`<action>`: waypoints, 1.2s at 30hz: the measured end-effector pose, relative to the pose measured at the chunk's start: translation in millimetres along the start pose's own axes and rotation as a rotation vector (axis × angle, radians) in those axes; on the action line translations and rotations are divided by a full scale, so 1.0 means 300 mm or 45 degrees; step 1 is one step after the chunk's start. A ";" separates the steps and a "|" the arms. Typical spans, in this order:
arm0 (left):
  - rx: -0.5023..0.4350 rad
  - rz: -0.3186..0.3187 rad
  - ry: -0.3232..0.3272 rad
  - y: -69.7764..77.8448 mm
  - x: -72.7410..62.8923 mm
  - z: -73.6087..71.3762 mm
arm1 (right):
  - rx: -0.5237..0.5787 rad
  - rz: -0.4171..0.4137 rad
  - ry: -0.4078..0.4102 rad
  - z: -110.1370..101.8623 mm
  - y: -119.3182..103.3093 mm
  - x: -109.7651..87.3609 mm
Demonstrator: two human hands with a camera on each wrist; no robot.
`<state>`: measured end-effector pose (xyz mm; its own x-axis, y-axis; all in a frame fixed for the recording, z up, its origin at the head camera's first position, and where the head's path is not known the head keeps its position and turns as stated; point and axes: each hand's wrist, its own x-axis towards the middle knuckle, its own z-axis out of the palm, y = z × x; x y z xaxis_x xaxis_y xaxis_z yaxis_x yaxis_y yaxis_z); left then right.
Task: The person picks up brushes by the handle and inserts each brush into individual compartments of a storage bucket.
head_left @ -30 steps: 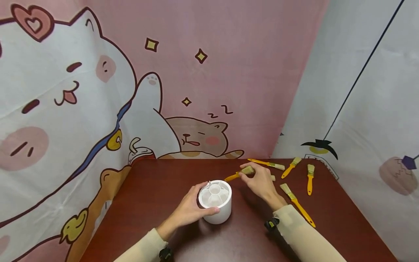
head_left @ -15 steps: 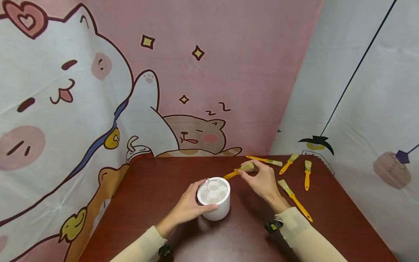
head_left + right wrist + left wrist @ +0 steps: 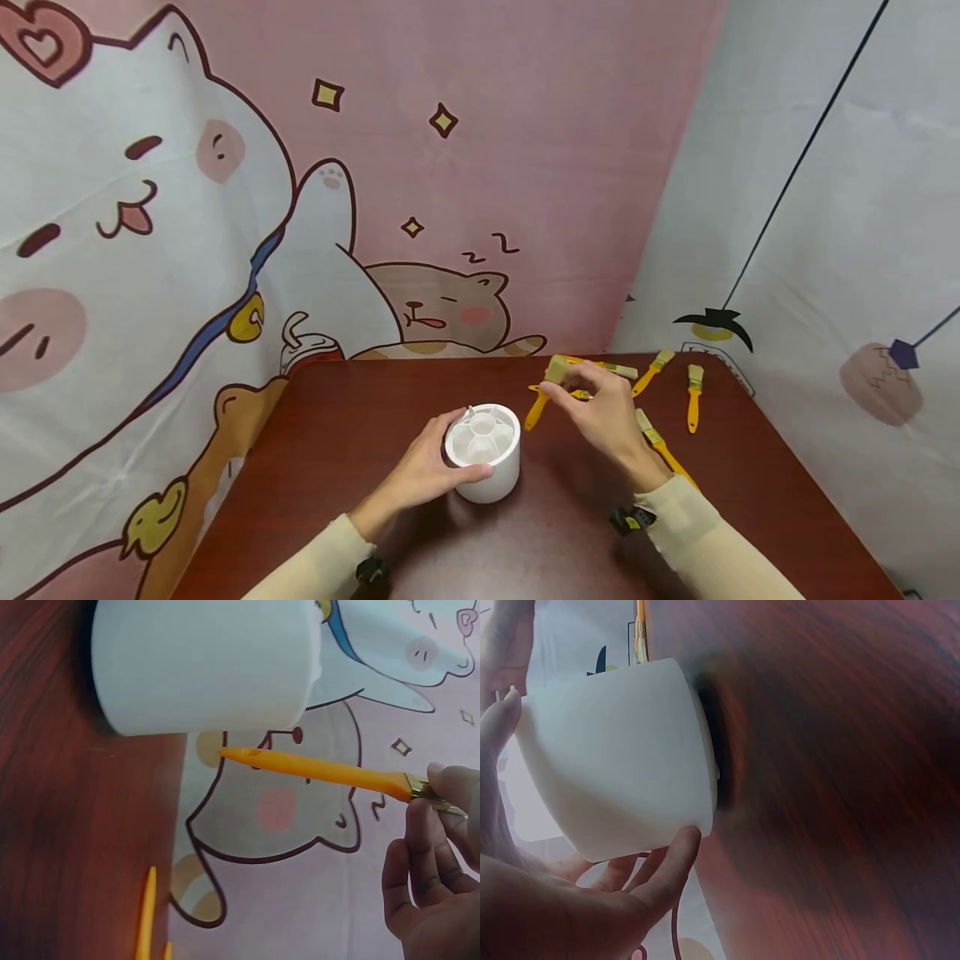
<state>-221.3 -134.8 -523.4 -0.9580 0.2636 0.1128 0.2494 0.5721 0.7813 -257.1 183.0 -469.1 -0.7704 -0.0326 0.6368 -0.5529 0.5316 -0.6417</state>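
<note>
Right hand (image 3: 603,412) pinches a paintbrush (image 3: 315,769) bristles-up; left hand (image 3: 427,467) grips a white holder (image 3: 501,477).
Beyond both hands, the backdrop (image 3: 585,167) reads "Z Z".

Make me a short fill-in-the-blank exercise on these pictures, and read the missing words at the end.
1. The person's left hand grips a smooth, round, compartmented container coloured ____.
2. The person's right hand pinches a yellow-handled, pale-bristled paintbrush, its handle tip pointing ____ rather than up.
3. Other yellow-handled, pale-bristled brushes lie on the shiny reddish-brown table, to the ____ of the container, not to its left, as the person sees it.

Missing words: white; down; right.
</note>
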 end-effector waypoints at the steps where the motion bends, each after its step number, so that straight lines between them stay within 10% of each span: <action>1: 0.001 0.001 -0.001 0.000 0.000 -0.002 | 0.013 -0.016 0.003 -0.002 -0.009 0.002; 36: 0.012 -0.010 -0.043 0.001 0.004 -0.012 | 0.224 -0.366 -0.179 0.012 -0.172 0.021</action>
<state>-222.9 -137.2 -520.6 -0.9546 0.2853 0.0855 0.2433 0.5813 0.7765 -234.5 152.4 -433.6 -0.6050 -0.2817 0.7447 -0.7898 0.3306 -0.5166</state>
